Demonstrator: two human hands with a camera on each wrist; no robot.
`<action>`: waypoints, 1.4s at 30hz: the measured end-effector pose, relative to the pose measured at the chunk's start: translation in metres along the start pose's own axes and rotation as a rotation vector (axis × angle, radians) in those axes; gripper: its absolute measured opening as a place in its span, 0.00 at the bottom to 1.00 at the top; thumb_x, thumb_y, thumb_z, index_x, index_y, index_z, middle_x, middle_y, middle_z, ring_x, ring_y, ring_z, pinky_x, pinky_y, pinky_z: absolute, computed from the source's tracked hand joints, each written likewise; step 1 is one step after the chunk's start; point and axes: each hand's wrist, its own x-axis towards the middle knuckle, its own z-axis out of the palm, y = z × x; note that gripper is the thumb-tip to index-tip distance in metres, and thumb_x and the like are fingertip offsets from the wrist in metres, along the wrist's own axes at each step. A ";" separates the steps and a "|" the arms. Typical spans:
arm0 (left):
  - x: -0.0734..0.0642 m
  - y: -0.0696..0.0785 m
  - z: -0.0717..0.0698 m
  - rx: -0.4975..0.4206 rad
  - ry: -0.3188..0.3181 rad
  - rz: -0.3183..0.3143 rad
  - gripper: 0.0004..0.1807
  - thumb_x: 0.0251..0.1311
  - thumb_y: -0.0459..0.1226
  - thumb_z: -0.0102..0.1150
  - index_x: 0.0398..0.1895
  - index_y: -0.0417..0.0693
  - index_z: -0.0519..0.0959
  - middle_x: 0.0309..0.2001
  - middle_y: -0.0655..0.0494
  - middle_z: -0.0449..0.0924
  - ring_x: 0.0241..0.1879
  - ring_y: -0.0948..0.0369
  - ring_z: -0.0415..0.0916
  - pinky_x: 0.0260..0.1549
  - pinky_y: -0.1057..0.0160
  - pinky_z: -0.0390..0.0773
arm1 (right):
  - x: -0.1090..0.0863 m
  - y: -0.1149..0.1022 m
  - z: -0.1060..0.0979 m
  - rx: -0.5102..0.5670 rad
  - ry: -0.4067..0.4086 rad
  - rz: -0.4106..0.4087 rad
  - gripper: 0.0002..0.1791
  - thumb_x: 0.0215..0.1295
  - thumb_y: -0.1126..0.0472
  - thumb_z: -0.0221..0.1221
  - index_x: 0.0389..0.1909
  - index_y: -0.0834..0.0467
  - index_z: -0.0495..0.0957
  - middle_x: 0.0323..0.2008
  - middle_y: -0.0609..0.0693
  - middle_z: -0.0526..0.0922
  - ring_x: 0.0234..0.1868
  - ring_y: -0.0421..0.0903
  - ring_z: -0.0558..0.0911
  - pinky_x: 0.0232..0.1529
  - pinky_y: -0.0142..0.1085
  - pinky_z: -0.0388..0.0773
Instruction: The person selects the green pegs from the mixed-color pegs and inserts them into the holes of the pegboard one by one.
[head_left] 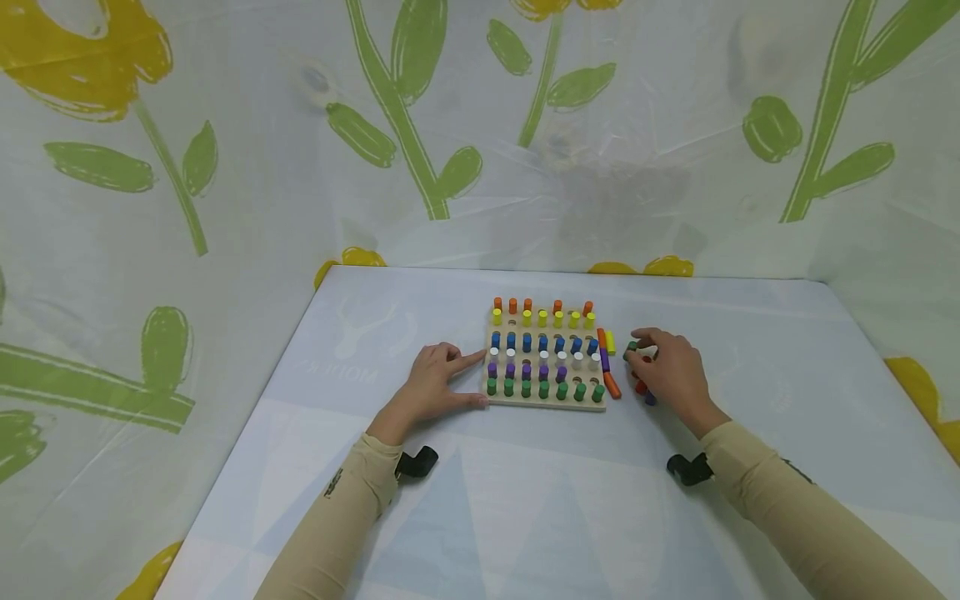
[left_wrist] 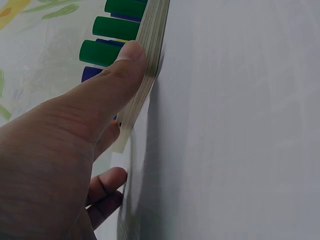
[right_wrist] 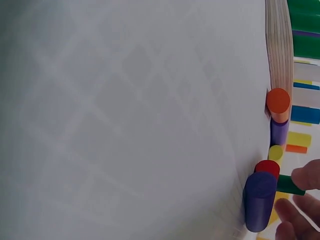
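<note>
A wooden pegboard point(head_left: 517, 328) carries rows of orange, yellow, blue, white, purple and green pegs, with gaps in some rows. My left hand point(head_left: 431, 379) steadies its near left corner, thumb point(left_wrist: 131, 56) against the front edge and the straight forefinger touching the left side. Right of the board, my right hand point(head_left: 675, 371) pinches a green peg point(right_wrist: 290, 184) between thumb and fingers. Under that hand lie a red peg point(right_wrist: 268, 168) and a dark blue-purple peg point(right_wrist: 259, 205), partly covered by it in the head view.
Along the board's right side lie loose pegs: an orange one point(head_left: 612, 386), a purple one point(head_left: 604, 359) and a yellow one point(head_left: 610, 342), with another orange one at the far end. A pale patterned cloth point(head_left: 525, 500) covers the table. Flower-printed sheeting point(head_left: 480, 183) hangs behind.
</note>
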 end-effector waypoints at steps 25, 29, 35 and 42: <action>0.002 0.001 0.000 0.008 -0.017 -0.002 0.46 0.52 0.65 0.70 0.75 0.67 0.68 0.48 0.54 0.62 0.51 0.54 0.57 0.56 0.53 0.60 | -0.004 -0.001 0.000 -0.002 0.038 -0.046 0.16 0.70 0.60 0.62 0.54 0.64 0.81 0.46 0.59 0.85 0.44 0.57 0.76 0.52 0.59 0.67; 0.002 0.001 -0.001 0.012 -0.015 -0.002 0.46 0.52 0.65 0.70 0.75 0.67 0.68 0.48 0.54 0.62 0.52 0.54 0.57 0.56 0.53 0.60 | -0.006 -0.004 -0.002 -0.009 0.030 -0.049 0.17 0.70 0.60 0.62 0.55 0.64 0.81 0.46 0.60 0.85 0.44 0.57 0.76 0.52 0.59 0.67; 0.001 0.000 0.000 0.006 -0.010 -0.002 0.46 0.52 0.66 0.70 0.75 0.67 0.68 0.48 0.54 0.62 0.52 0.54 0.57 0.55 0.53 0.60 | -0.009 -0.007 -0.003 -0.012 0.033 -0.048 0.17 0.70 0.61 0.62 0.55 0.64 0.81 0.46 0.60 0.85 0.43 0.57 0.75 0.51 0.58 0.67; 0.001 -0.001 0.001 0.010 -0.006 0.001 0.46 0.51 0.65 0.70 0.75 0.67 0.68 0.48 0.54 0.62 0.51 0.54 0.57 0.55 0.53 0.60 | -0.013 -0.010 -0.002 -0.007 0.042 -0.067 0.16 0.70 0.61 0.63 0.55 0.64 0.81 0.46 0.61 0.85 0.44 0.58 0.76 0.52 0.59 0.67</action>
